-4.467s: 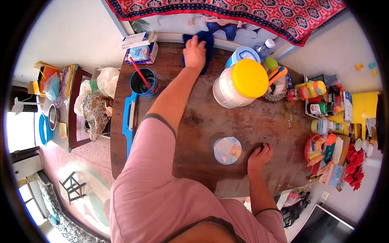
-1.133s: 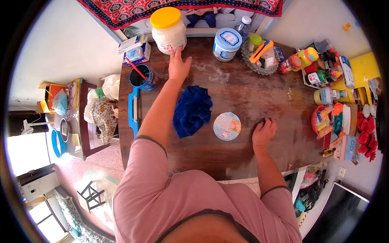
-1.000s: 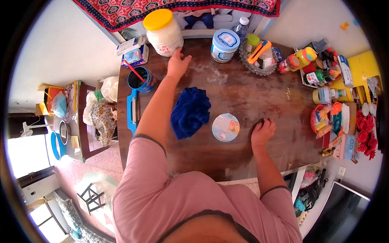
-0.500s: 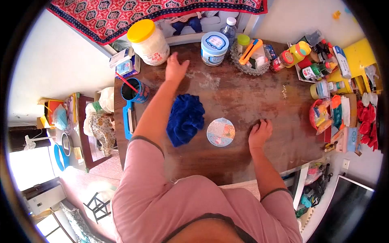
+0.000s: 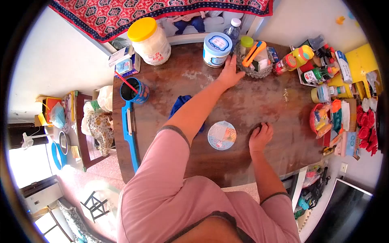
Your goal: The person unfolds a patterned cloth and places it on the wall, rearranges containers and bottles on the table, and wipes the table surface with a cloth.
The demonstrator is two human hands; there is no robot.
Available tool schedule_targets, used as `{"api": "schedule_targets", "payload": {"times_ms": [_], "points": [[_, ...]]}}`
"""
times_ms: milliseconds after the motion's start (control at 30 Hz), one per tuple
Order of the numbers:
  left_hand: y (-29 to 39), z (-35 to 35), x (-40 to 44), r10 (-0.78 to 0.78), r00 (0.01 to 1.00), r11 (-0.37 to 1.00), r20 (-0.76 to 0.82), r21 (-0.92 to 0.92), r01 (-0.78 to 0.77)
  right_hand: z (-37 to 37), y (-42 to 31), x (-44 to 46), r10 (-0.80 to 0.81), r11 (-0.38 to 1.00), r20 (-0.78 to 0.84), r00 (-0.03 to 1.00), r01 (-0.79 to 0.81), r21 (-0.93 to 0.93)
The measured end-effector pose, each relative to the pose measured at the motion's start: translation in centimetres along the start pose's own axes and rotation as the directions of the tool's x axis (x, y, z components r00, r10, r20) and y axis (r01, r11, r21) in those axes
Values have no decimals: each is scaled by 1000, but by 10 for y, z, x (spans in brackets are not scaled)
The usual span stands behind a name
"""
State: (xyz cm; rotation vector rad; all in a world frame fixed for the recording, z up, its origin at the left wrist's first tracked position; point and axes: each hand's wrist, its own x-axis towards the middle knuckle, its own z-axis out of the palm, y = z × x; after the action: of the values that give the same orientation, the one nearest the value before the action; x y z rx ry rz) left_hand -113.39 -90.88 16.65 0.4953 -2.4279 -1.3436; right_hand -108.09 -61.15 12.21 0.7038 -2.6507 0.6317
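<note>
My left hand [image 5: 231,75] is stretched over the far side of the table, fingers spread and empty, between the blue-lidded tub [image 5: 215,50] and the glass bowl [image 5: 259,72]. Its fingertips are close to both; contact is unclear. My right hand [image 5: 260,137] rests on the wooden table [image 5: 239,166], fingers loosely bent and apart, holding nothing. To its left lies a round patterned mat [image 5: 222,135]. A dark blue cloth [image 5: 178,104] is partly hidden under my left forearm. The big yellow-lidded jar [image 5: 152,46] stands at the back left.
A blue cup [image 5: 139,94] with a red stick and a long blue-handled object [image 5: 130,139] sit at the left edge. Behind the tub is a clear bottle [image 5: 233,30]. Bottles, a red basket [image 5: 314,117] and boxes crowd the right side. A patterned red cloth [image 5: 162,8] hangs beyond.
My left hand has left the yellow-lidded jar and moved right to the tub and bowl. Earlier it pressed the blue cloth, which now lies nearer me. The jar has gone from centre right to back left.
</note>
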Motion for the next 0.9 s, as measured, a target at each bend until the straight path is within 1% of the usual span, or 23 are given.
{"api": "schedule_targets", "payload": {"times_ms": [33, 67, 100, 167, 200, 233, 300, 367, 400, 433, 500, 533, 600, 667, 733, 767, 800, 833, 900], "points": [[-7, 4, 3, -6, 998, 1000, -70, -10, 6, -1, 0, 0, 2, 1000, 2, 1000, -2, -1], [-5, 0, 1, -49, 990, 999, -130, -18, 47, -4, -1, 1, 7, 1000, 21, 1000, -7, -10], [-10, -4, 2, -109, 979, 993, -172, -66, 99, -5, -2, 2, 13, 1000, 39, 999, -13, -20], [-21, -19, 1, -139, 959, 989, -247, -83, 122, -3, -1, 1, 19, 999, 35, 999, -17, -36], [-26, -30, 0, -143, 955, 988, -259, -90, 124, -3, -1, 1, 21, 999, 33, 999, -19, -51], [-29, -38, -1, -167, 942, 986, -290, -50, 160, -3, -1, 0, 25, 998, 35, 999, -23, -53], [-36, -58, -3, -179, 931, 983, -317, -16, 183, -4, -2, 1, 23, 999, 37, 999, -21, -47], [-63, -75, 0, -119, 944, 982, -308, 103, 158, -5, -2, 3, 23, 999, 49, 999, -21, -40], [-67, -82, -3, -71, 939, 991, -336, 83, 105, -7, -3, 3, 21, 999, 61, 998, -19, -32], [-72, -90, -5, -144, 947, 977, -286, 111, 182, -8, -3, 3, 31, 999, 74, 997, -28, -40], [-67, -99, -15, -84, 960, 988, -266, 106, 116, -11, -6, 4, 64, 998, 103, 993, -60, -37], [-63, -103, -24, -90, 961, 987, -263, 107, 121, -8, -5, 2, 66, 997, 109, 992, -63, -36], [-48, -108, -54, -79, 992, 997, -96, 5, 79, -4, -1, 0, 28, 999, 42, 999, -27, -38], [-31, -109, -105, 95, 985, 984, -147, 160, -71, -1, 1, 1, 29, 999, 37, 999, -28, -25], [-16, -108, -167, 222, 968, 950, -118, 248, -188, -1, 1, -1, 38, 999, 27, 999, -38, -7], [-8, -106, -201, 252, 966, 874, -56, 442, -203, 0, 0, -1, 37, 999, 20, 999, -36, -11], [-7, -103, -232, 269, 963, 820, 12, 522, -235, -1, 0, 1, 33, 999, 13, 999, -33, -14], [-2, -99, -256, 182, 977, 737, 107, 643, -208, -3, -2, 2, 32, 999, 6, 999, -32, -3], [-1, -91, -290, 134, 989, 655, 66, 743, -138, -10, -6, 3, 75, 997, 81, 994, -74, -15]]}}
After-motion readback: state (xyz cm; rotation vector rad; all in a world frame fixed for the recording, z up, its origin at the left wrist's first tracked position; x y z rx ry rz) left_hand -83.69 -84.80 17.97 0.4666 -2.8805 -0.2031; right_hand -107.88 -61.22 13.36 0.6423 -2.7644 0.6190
